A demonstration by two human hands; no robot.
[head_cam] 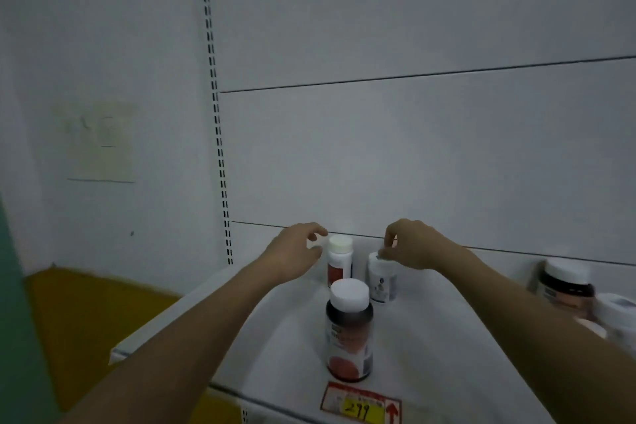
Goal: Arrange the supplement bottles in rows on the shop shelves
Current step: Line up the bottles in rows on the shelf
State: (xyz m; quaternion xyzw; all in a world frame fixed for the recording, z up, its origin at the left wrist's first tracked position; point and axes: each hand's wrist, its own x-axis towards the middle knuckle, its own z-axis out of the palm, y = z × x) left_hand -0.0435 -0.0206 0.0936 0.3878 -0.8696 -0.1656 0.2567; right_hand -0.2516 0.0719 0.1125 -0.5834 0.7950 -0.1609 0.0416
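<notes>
Between hands (351, 248), seemingly 2 bottles (340, 260).

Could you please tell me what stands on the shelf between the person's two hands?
In the head view, a slim white-capped bottle with a red label stands between the left hand and the right hand.

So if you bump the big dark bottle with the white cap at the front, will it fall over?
Probably not from a light bump: the dark bottle stands upright on the flat shelf and looks wide for its height. A hard push near its cap might tip it. Being round, it could then roll.
</notes>
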